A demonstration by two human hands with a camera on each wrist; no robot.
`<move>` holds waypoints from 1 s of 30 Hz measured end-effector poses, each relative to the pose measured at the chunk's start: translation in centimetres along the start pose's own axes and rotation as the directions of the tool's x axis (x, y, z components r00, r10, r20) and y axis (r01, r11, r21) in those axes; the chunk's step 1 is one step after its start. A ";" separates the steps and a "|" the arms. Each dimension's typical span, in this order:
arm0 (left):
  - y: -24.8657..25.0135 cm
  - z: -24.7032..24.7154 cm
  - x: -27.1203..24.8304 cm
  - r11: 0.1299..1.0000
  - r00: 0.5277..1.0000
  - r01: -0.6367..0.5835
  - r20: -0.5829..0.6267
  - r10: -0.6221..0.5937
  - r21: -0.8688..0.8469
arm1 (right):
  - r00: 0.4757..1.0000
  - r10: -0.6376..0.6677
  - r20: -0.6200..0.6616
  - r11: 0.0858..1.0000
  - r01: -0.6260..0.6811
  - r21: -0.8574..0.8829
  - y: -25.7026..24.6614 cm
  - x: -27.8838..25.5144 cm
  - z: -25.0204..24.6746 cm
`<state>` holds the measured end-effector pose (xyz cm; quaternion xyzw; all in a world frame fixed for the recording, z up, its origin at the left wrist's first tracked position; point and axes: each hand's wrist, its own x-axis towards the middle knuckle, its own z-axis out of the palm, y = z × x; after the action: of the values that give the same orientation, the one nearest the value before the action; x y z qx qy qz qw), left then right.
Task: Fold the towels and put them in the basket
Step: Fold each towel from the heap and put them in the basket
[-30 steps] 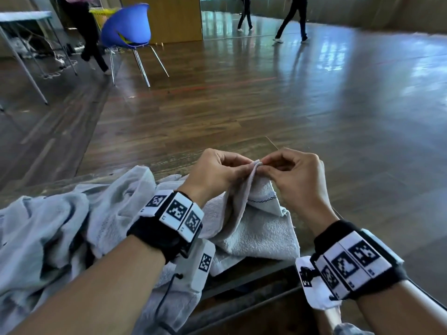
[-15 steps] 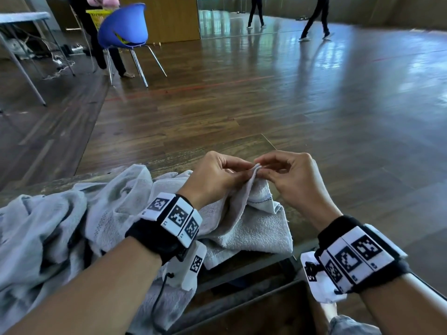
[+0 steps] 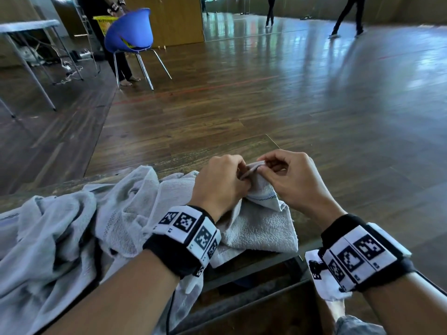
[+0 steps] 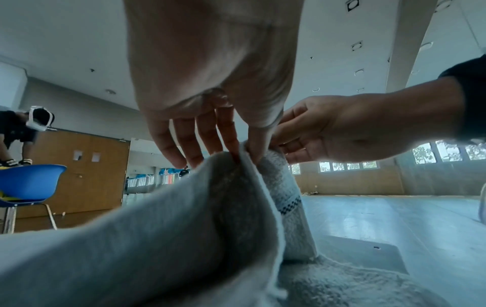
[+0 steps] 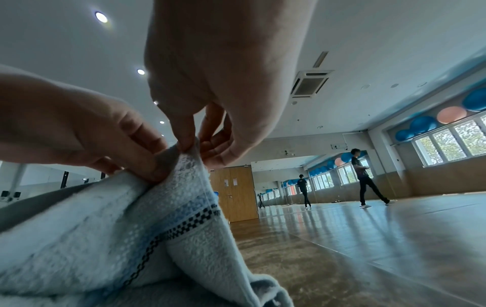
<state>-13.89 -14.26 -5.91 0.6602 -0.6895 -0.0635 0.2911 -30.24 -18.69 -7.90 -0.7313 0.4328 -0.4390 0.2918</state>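
A light grey towel (image 3: 256,228) with a dark stitched band lies partly folded on the wooden table (image 3: 217,151). Its top edge is lifted off the table. My left hand (image 3: 225,182) pinches that edge between thumb and index finger, and my right hand (image 3: 287,180) pinches the same edge just to the right. In the left wrist view the left hand (image 4: 244,151) has the towel (image 4: 184,238) hem between thumb and fingers. From the right wrist, the right hand (image 5: 192,145) nips the towel (image 5: 131,228) corner. No basket shows near me.
A heap of crumpled grey towels (image 3: 55,238) covers the table's left part. The table's near edge (image 3: 254,269) runs below my wrists. A blue chair (image 3: 130,37) with a person behind it stands far left. People walk on the wooden floor (image 3: 314,93) at the back.
Both hands have stayed together on the towel's raised edge, shifting their pinch slightly. The person by the blue chair has moved behind it, and the walkers have gone further right.
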 end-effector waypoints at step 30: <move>-11.4 -9.7 -2.4 0.980 0.968 0.137 -0.190 -0.162 -0.142 | 0.920 0.259 -0.294 0.965 -0.255 0.055 3.8 1.6 -3.9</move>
<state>0.69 -10.47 -4.08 0.6935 -0.5994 -0.0625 0.3949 -34.79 -22.01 -8.63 -0.5912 0.5606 -0.5056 0.2839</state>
